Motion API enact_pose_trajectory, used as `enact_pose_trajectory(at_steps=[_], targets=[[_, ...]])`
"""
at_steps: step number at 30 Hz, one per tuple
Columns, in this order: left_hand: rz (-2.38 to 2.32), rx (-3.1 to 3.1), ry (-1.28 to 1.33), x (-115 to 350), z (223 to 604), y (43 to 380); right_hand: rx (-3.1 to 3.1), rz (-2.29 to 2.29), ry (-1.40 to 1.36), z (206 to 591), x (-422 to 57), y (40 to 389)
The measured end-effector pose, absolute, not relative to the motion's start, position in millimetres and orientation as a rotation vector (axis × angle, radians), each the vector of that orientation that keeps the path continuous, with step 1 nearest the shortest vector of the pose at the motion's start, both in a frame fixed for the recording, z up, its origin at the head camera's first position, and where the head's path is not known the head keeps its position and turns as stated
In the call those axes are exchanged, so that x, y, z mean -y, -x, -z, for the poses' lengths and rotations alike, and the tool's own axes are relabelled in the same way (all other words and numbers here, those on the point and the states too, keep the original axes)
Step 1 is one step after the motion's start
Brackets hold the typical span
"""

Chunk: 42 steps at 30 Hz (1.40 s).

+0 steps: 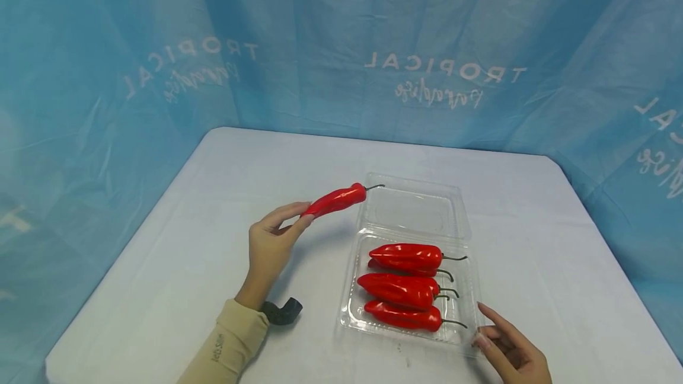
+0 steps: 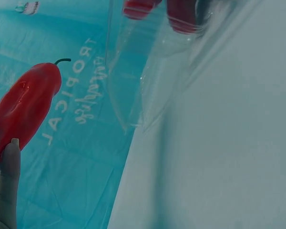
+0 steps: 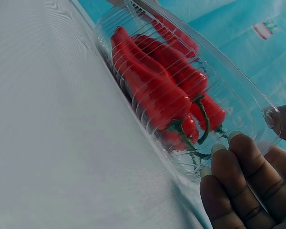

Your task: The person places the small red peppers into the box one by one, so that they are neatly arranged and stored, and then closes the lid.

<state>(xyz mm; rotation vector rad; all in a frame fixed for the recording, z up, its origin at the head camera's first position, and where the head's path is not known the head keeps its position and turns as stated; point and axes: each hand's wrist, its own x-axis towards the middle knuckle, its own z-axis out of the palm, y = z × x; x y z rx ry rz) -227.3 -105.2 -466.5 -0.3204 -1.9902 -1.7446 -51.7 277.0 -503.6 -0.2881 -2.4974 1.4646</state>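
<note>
My left hand (image 1: 272,248) pinches a red pepper (image 1: 336,200) by its pointed end, above the table, left of the open lid. Its thin green stem points right. In the left wrist view, thumb and finger hold the pepper's (image 2: 28,105) lower end. Several more red peppers (image 1: 397,289) lie in a clear plastic clamshell container (image 1: 349,313), stems to the right. My right hand (image 1: 514,348) holds the container's near right corner lightly. In the right wrist view, one fingertip is at the rim (image 3: 257,95) and other fingers (image 3: 224,176) are at the outer wall.
The container's hinged clear lid (image 1: 413,209) lies folded back behind it. A dark curved piece (image 1: 283,313) sits at the left sleeve cuff (image 1: 242,322). A white cloth covers the table (image 1: 187,242); a blue printed curtain (image 1: 331,28) hangs behind it.
</note>
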Motion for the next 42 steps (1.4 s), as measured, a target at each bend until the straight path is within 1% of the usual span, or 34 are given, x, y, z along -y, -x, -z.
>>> enact_pose_trajectory(at_steps=[9, 17, 21, 25, 32, 42], targets=[[1.753, 2.037, 0.337, 89.4, 465.4, 217.5, 2.474, -1.489, 0.252, 504.1, -278.1, 51.8], [1.761, 2.066, 0.337, 74.0, 435.6, 193.3, 2.466, -1.495, 0.256, 503.6, -277.3, 52.0], [1.766, 2.073, 0.363, 70.2, 432.3, 189.2, 2.460, -1.496, 0.235, 503.9, -278.1, 51.7], [1.780, 2.071, 0.408, 67.8, 435.1, 188.4, 2.460, -1.495, 0.229, 505.0, -278.8, 51.8], [1.802, 2.074, 0.450, 67.3, 461.3, 197.2, 2.464, -1.489, 0.239, 505.7, -277.8, 52.0], [1.850, 2.045, 0.544, 59.0, 465.1, 189.8, 2.464, -1.491, 0.268, 503.2, -276.9, 51.7]])
